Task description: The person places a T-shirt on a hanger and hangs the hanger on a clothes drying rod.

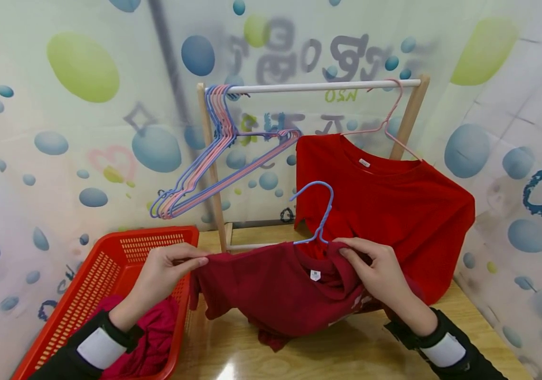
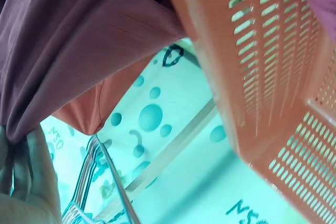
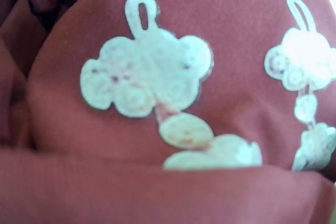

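A dark red T-shirt [image 1: 271,290] hangs between both hands above the table, its neck label facing up. The hook of a blue hanger [image 1: 326,211] rises out of the neck opening; its arms are mostly hidden inside the cloth. My left hand [image 1: 164,272] pinches the shirt along the shoulder on the left. In the left wrist view the cloth drapes from the left hand's fingers [image 2: 39,166]. At the right side of the collar, my right hand [image 1: 380,266] pinches the fabric between thumb and fingers. White flower-like decorations [image 3: 152,72] on the shirt fill the right wrist view, where that hand is hidden.
Behind stands a rack with a white rail [image 1: 309,87]. Several blue and pink hangers [image 1: 223,142] bunch at its left end. A bright red shirt [image 1: 385,206] hangs on a pink hanger [image 1: 387,119] at the right. An orange-red basket [image 1: 102,250] holds crumpled crimson cloth [image 1: 149,338].
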Demonstrator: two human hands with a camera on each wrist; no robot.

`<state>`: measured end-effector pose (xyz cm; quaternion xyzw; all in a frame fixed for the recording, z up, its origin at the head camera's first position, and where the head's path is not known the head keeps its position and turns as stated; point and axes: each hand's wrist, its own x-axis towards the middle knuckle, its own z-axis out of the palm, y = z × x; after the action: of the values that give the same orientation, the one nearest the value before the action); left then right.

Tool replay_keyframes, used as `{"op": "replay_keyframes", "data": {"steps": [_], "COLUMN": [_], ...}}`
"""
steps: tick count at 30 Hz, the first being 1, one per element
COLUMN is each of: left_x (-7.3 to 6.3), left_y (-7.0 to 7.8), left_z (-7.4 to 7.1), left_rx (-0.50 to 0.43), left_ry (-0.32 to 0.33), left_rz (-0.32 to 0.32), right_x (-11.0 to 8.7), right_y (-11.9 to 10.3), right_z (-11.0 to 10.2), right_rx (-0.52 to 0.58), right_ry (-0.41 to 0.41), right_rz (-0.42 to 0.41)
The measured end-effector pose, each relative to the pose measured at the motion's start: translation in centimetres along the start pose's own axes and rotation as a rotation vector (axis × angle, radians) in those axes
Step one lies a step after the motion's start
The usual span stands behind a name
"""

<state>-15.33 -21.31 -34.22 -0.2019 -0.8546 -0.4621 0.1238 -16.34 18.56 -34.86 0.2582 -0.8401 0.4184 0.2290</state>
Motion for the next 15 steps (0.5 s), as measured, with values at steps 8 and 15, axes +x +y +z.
{"op": "replay_keyframes", "data": {"steps": [8,15], "left_x": [0.11,-0.18], "left_y": [-0.02,-0.07], "left_z": [-0.15,-0.44], "left_rx": [0.113,0.16], "left_ry": [0.087,0.132], "left_rz": [-0.039,-0.138], "right_x": [-0.15,-0.03], "right_y": [0.25,0.05], "right_z": [-0.18,-0.79], "right_rx": [0.075,0.091], "right_ry": [-0.049,-0.026], "right_rz": [0.042,0.066]}}
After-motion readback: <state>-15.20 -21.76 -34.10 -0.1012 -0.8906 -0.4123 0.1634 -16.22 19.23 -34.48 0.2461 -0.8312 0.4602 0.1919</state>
